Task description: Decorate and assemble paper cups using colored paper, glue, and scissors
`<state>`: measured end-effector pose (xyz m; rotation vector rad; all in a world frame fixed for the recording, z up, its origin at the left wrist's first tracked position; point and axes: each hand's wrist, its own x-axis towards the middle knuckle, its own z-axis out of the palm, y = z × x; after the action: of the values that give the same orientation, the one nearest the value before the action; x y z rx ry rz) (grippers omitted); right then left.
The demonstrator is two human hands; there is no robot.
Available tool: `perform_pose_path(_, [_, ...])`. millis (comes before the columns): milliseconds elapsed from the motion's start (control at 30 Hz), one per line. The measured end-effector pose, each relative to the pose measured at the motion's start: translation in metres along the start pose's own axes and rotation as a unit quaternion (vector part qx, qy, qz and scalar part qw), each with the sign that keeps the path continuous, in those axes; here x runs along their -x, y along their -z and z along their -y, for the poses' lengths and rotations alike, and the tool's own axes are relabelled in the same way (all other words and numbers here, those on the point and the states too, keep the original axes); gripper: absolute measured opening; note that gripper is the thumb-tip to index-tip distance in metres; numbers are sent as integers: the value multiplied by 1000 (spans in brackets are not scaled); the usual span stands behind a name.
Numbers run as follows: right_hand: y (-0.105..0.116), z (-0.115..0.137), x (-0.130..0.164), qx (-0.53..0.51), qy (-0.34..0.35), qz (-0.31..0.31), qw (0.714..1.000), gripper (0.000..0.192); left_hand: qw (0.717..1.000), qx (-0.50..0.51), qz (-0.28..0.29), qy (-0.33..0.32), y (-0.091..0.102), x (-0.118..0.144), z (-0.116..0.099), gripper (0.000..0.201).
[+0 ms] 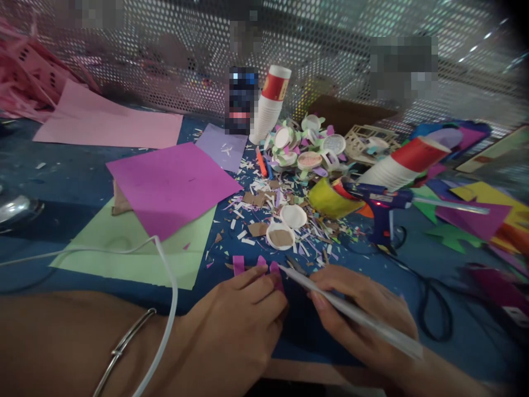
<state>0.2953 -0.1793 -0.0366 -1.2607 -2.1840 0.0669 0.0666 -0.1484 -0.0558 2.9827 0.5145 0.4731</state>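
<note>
My left hand (243, 320) is closed over small magenta paper strips (238, 266), whose ends stick out past the fingers near the table's front edge. Its fingertips are partly hidden. In my right hand (363, 309) is a slim white pen-like stick (351, 311), gripped between thumb and fingers. The stick's pointed tip reaches the strips beside my left fingers. A grey pointed object, partly hidden, lies just behind the tip. Beyond the hands are two small white discs (293, 216), one with a piece of brown cardboard (281, 237) on it.
A glue gun (380, 204) with a red light rests against a yellow roll (334, 198); its black cord (438, 309) curls right. Stacked paper cups (270, 105), paper scraps and finished disc pieces (309, 143) fill the back. Magenta (177, 184) and green (136, 253) sheets lie left. A white cable (171, 286) crosses my left forearm.
</note>
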Motion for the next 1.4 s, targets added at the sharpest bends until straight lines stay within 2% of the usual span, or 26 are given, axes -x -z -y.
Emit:
perform_pose_path(167, [0,-2,3,-11,-8,-2,1000,17,1000,12,6,3,-3,-1,1,16])
perform_pose_path(500, [-4,2,-5,-15,7,9,1000,18,1000,3,28,-6,7,-8,2,14])
perform_pose_path(800, [-6,-1,-8,-36,22,23,999,19,999,-6,29,-20,7,-8,2,21])
perform_pose_path(1000, [-10,0,-8,-21,41,-8,999,13,999,-4,36,-20,7,-7,3,24])
perform_pose_path(1200, [-11,-1,-6,-4,41,-9,999,12,999,-7,32,-27,6,-6,3,27])
perform_pose_path(1400, [-11,1,-6,1,34,-7,999,11,999,-15,29,-18,4,-5,1,21])
